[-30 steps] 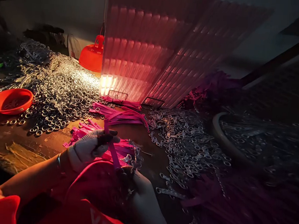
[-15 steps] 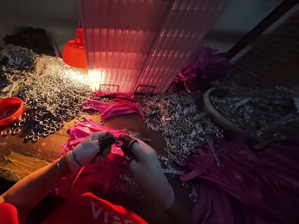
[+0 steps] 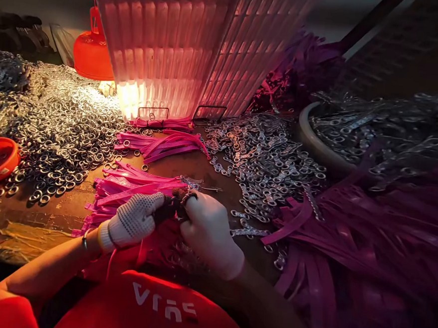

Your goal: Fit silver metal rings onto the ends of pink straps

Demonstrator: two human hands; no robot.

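both gloved hands, left hand (image 3: 134,221) and right hand (image 3: 209,231), pinched 1 pink strap (image 3: 138,188) and a small metal ring (image 3: 186,197) between meeting fingertips, apparently mid-threading, needing steady alignment.

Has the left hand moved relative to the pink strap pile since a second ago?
Yes. The left hand has come off the raised strap and closed in rightward against the right hand, at the near edge of the pink strap pile.
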